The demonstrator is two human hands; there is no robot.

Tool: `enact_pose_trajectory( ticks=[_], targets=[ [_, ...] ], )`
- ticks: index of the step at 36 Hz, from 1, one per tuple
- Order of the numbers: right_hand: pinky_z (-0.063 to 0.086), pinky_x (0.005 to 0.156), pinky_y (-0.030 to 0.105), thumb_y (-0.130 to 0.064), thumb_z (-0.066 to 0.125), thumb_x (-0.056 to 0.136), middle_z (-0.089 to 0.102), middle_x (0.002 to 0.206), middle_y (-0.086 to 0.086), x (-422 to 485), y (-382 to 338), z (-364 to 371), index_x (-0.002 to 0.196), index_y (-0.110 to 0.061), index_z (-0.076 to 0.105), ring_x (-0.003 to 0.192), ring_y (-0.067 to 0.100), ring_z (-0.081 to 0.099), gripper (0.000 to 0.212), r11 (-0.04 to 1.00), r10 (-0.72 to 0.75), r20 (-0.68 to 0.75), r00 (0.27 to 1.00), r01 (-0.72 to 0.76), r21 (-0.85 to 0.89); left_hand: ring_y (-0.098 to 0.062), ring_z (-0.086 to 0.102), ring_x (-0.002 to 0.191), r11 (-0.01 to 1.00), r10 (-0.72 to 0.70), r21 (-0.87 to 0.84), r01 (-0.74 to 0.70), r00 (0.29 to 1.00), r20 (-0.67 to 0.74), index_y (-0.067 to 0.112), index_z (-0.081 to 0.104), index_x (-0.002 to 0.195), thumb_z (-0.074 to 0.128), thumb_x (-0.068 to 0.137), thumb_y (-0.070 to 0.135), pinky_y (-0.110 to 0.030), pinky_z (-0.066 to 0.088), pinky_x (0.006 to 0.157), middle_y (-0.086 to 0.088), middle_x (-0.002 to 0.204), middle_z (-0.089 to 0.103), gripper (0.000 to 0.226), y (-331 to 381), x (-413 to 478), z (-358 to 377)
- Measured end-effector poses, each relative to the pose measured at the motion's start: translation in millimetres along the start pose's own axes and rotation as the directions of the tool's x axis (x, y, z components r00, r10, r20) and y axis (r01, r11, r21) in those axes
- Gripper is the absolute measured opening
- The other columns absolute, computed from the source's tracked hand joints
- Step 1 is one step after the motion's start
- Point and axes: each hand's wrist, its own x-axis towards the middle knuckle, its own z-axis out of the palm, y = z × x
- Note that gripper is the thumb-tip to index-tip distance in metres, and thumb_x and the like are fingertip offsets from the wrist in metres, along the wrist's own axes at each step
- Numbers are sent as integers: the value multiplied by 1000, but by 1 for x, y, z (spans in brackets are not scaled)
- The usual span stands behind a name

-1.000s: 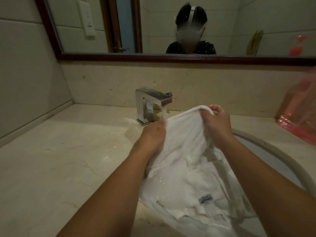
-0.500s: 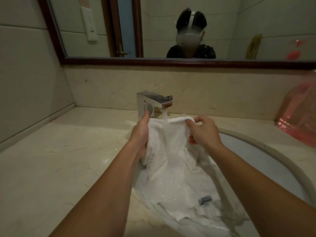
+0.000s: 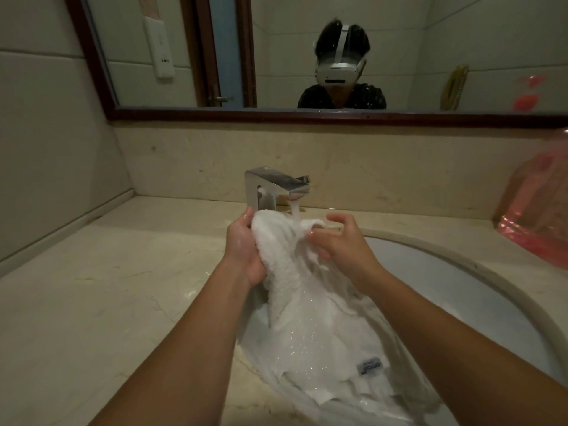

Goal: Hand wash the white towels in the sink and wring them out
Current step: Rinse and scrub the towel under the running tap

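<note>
A wet white towel (image 3: 307, 318) hangs from both my hands into the oval sink (image 3: 479, 272), its lower part heaped in the basin with a small grey label showing. My left hand (image 3: 246, 244) grips the towel's upper left edge. My right hand (image 3: 338, 241) pinches the bunched top on the right. The chrome tap (image 3: 273, 186) runs, and its stream lands on the towel's top between my hands.
Beige stone counter (image 3: 107, 302) spreads to the left of the sink. A pink plastic bag (image 3: 534, 216) stands at the back right. A dark-framed mirror (image 3: 307, 113) hangs above the backsplash and shows a person wearing a headset.
Both hands lowered the towel's top from beside the tap to under the spout and drew closer together, bunching the cloth. Water now falls on it.
</note>
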Motion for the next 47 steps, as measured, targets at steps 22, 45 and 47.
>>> enact_pose_trajectory(
  ticks=[22,45,47],
  targets=[
    [53,104,53,-53,39,112,70,128,33,1,1,9,136,5,64,120,43,69,68,671,267,276,923,-383,634,-24,64,122,615,297,763,-198,955,9,25,71,131,32,104,72,-47,49,110,-3,133,70,67,-24,17,6],
    [55,108,49,-25,62,103,72,130,24,17,7,-31,140,4,62,125,38,69,48,867,221,391,893,-364,341,-31,78,90,937,207,325,-132,956,-209,9,69,115,33,108,64,-51,65,85,-13,98,80,66,-8,11,9],
    [50,113,50,-34,56,108,73,129,23,16,4,-18,136,2,66,125,38,68,47,846,258,336,906,-380,375,-32,78,99,933,194,338,-124,964,-180,9,68,125,37,106,67,-51,64,90,-15,106,80,68,-12,13,8]
  ],
)
